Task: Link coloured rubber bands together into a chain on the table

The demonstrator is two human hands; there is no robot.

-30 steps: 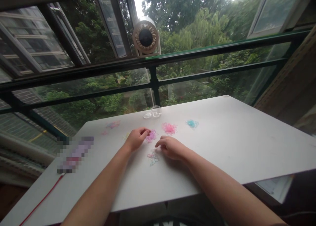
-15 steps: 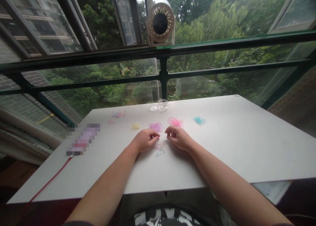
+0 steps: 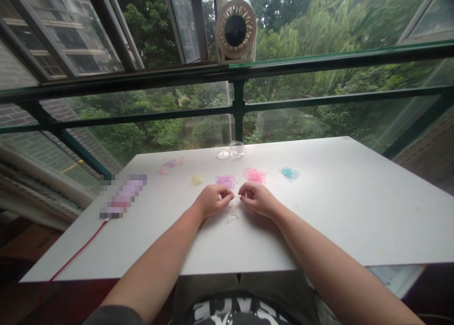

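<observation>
Just above the middle of the white table (image 3: 319, 211), my left hand (image 3: 215, 199) and my right hand (image 3: 257, 198) face each other, fingertips pinched. A thin pale rubber band (image 3: 237, 196) spans the small gap between them, with an end at each pinch. Below the fingertips lies a loose heap of pale mixed rubber bands (image 3: 232, 216), partly covered by my hands. Behind my left hand sits a purple pile of bands (image 3: 225, 180), with a yellow pile (image 3: 197, 180) to its left. Beyond my right hand is a pink pile (image 3: 255, 175), and farther right a teal one (image 3: 289, 173).
A clear round container (image 3: 237, 150) and its lid (image 3: 223, 153) stand at the back edge. Mixed bands (image 3: 173, 162) lie at the back left. A blurred-out phone-like object (image 3: 124, 196) with a red cable (image 3: 80, 250) is on the left. A fan (image 3: 236, 29) stands by the railing (image 3: 142, 79).
My fingertips have come closer together, and a thin band now shows between them. The whole view has shifted slightly.
</observation>
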